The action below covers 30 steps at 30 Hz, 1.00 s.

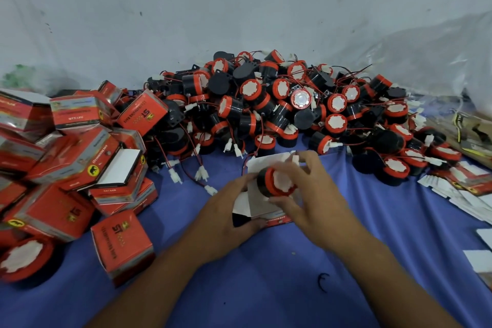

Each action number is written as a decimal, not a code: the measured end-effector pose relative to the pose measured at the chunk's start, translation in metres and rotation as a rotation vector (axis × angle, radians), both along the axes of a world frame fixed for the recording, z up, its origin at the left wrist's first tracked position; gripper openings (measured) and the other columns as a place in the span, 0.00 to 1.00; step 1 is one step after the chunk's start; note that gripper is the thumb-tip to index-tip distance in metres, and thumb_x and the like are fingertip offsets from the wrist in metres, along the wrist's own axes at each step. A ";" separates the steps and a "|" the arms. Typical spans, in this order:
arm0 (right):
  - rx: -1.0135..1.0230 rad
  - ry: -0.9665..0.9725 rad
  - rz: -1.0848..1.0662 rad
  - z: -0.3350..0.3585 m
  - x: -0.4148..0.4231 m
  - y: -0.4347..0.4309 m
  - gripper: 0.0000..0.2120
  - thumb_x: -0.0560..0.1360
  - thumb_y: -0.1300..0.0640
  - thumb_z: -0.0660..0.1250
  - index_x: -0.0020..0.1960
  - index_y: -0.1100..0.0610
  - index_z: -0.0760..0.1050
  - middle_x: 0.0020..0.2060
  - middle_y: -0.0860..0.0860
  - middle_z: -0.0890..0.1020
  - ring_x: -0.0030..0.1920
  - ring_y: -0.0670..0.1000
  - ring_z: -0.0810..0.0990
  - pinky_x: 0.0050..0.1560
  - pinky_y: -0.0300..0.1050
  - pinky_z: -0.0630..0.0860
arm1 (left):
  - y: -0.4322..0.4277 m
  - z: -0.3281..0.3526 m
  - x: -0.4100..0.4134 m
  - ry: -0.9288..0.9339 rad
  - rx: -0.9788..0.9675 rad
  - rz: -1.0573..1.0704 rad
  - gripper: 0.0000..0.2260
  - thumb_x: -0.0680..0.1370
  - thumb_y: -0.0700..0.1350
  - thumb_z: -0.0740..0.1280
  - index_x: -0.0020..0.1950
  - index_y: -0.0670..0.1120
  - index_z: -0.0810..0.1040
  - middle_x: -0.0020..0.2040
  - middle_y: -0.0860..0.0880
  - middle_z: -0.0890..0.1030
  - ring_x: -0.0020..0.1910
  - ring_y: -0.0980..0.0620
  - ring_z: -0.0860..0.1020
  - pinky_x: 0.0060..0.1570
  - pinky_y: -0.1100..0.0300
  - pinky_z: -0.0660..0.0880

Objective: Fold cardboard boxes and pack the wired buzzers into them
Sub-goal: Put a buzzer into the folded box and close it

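Buzzer (275, 184), black body with red rim, at centre near, at the mouth of an open box (262, 206). Right hand (311, 194) has fingers curled round the buzzer. Left hand (226, 218) grips the box's left side, thumb on its near edge. Both over blue cloth (266, 282). Loose buzzer pile (279, 106) far. Folded red boxes (74, 157) heaped left. Flat box blanks (468, 197) right.

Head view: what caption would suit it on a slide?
The left hand holds an open box, the right hand grips a buzzer at its mouth, between the buzzer pile and packed boxes.
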State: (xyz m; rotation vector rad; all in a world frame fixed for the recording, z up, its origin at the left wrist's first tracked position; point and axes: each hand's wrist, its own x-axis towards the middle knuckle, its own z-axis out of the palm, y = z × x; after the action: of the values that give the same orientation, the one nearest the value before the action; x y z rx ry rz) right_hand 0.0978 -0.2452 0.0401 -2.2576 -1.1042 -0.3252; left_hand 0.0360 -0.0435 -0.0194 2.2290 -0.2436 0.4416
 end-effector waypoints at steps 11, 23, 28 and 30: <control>-0.174 -0.024 0.033 -0.011 -0.001 0.011 0.12 0.81 0.50 0.65 0.55 0.56 0.83 0.51 0.52 0.76 0.46 0.54 0.77 0.45 0.51 0.75 | 0.000 -0.001 -0.001 -0.054 0.041 -0.020 0.27 0.75 0.56 0.73 0.72 0.60 0.68 0.62 0.59 0.75 0.62 0.59 0.74 0.60 0.65 0.71; -0.073 -0.032 -0.086 -0.006 0.010 -0.009 0.10 0.81 0.60 0.65 0.59 0.54 0.82 0.44 0.48 0.82 0.46 0.48 0.72 0.48 0.37 0.68 | -0.001 0.002 -0.003 -0.027 0.096 0.032 0.20 0.75 0.59 0.68 0.63 0.50 0.78 0.56 0.58 0.71 0.55 0.60 0.74 0.54 0.68 0.71; -0.352 -0.090 -0.280 0.001 0.005 0.006 0.11 0.79 0.61 0.63 0.54 0.53 0.82 0.47 0.49 0.73 0.49 0.50 0.69 0.42 0.43 0.72 | -0.004 0.004 -0.005 -0.057 0.115 0.022 0.20 0.75 0.56 0.70 0.63 0.49 0.79 0.58 0.56 0.73 0.54 0.58 0.75 0.55 0.66 0.73; -0.447 -0.097 -0.330 0.003 0.001 0.017 0.12 0.78 0.63 0.62 0.55 0.53 0.81 0.51 0.50 0.73 0.53 0.52 0.69 0.40 0.44 0.69 | -0.006 0.003 -0.005 -0.077 0.122 0.005 0.19 0.75 0.54 0.71 0.64 0.48 0.79 0.59 0.53 0.74 0.54 0.58 0.75 0.54 0.66 0.74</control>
State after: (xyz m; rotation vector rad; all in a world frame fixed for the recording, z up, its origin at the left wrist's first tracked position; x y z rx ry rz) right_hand 0.0988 -0.2286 0.0426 -2.8582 -0.9146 -0.3497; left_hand 0.0312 -0.0495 -0.0160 2.3342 -0.3132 0.5281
